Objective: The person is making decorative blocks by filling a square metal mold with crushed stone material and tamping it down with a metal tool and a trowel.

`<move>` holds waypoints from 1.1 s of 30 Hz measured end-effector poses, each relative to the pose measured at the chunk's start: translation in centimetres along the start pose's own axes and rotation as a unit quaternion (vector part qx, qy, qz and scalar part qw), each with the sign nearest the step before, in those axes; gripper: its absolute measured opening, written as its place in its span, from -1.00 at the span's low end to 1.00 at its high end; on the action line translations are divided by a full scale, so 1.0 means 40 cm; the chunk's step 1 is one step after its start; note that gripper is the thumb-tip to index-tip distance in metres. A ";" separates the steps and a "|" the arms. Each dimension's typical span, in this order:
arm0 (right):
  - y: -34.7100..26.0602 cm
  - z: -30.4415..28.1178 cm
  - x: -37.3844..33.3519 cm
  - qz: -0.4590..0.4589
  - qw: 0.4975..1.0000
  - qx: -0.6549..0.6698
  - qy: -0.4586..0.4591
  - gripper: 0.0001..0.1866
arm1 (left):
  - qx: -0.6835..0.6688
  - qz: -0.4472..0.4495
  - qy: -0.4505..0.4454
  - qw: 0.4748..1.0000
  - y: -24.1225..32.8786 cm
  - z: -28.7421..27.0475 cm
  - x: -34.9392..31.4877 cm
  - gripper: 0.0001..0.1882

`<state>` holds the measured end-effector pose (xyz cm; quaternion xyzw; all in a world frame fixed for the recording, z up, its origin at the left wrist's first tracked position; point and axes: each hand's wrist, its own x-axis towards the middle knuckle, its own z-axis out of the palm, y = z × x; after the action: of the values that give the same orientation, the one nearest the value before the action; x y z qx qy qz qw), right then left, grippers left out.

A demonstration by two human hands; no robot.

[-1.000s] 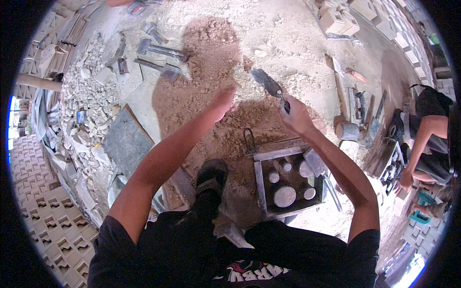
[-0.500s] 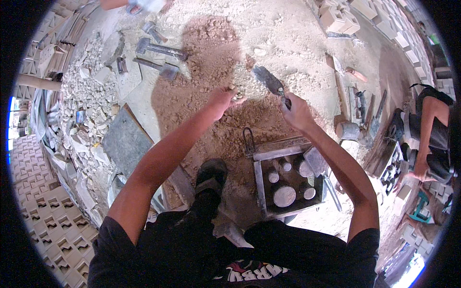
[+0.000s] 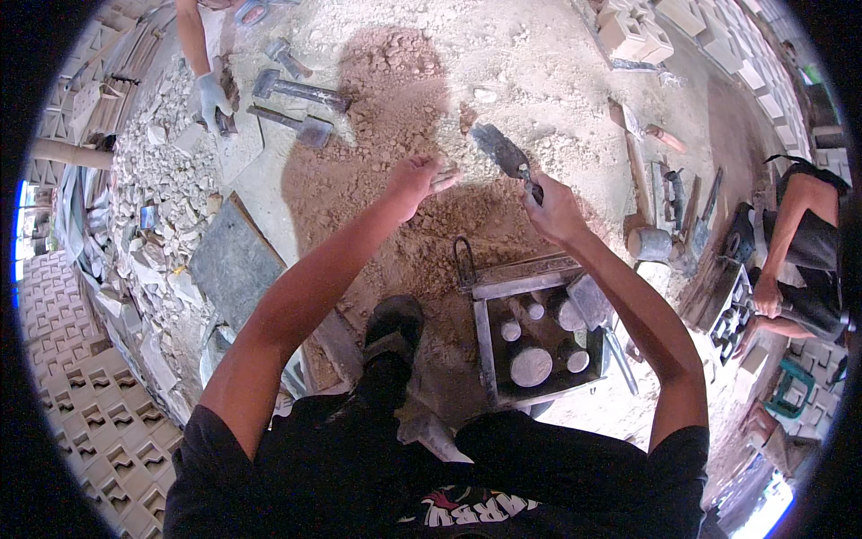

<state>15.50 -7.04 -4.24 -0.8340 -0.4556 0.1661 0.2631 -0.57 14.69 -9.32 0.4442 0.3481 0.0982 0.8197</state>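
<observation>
My right hand (image 3: 552,208) is closed around the handle of a trowel (image 3: 500,151). Its dusty blade points up and left, over the pale crumbly material (image 3: 395,99). Left of it, my left hand (image 3: 418,185) hovers above the same heap, fingers curled together; what lies in them, if anything, is too small to make out. Below my right forearm stands a square metal mould (image 3: 485,350) with several round cores (image 3: 532,367) inside. A flat metal tool (image 3: 590,303) rests across its right corner. A bent metal loop (image 3: 463,262) rises by its far left corner.
Hammers (image 3: 301,92) lie far left, where a co-worker's gloved hand (image 3: 212,97) reaches down. A grey plate (image 3: 235,260) lies beside rubble (image 3: 166,234). Tools (image 3: 673,193) lie right, near another person's hand (image 3: 768,295) at a second mould. Blocks (image 3: 633,34) are stacked beyond.
Clumps seen at my left fingers before no longer show clearly. The gloved hand has come down to a small dark tool at far left. The right co-worker's hand has moved. My trowel has barely moved.
</observation>
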 end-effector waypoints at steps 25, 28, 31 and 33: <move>-0.109 0.083 0.002 -0.006 0.991 -0.027 -0.134 -0.56 | 0.389 0.226 0.184 0.874 -0.042 -0.125 0.016 -0.63; -0.138 -0.016 -0.027 0.043 0.991 -0.015 -0.125 -0.56 | 0.281 0.248 0.196 0.906 0.027 -0.060 0.011 -0.65; -0.145 -0.070 -0.036 0.040 0.995 -0.028 -0.089 -0.65 | 0.337 0.057 0.165 0.925 0.087 0.009 -0.024 -0.58; -0.153 -0.098 -0.042 0.014 0.998 -0.034 -0.050 -0.69 | 0.297 0.131 0.166 0.931 0.058 0.017 -0.010 -0.55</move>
<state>12.53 -6.88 2.61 -0.8396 -0.4616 0.1957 0.2089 -0.06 15.43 -7.03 0.6861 0.4314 0.1695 0.5607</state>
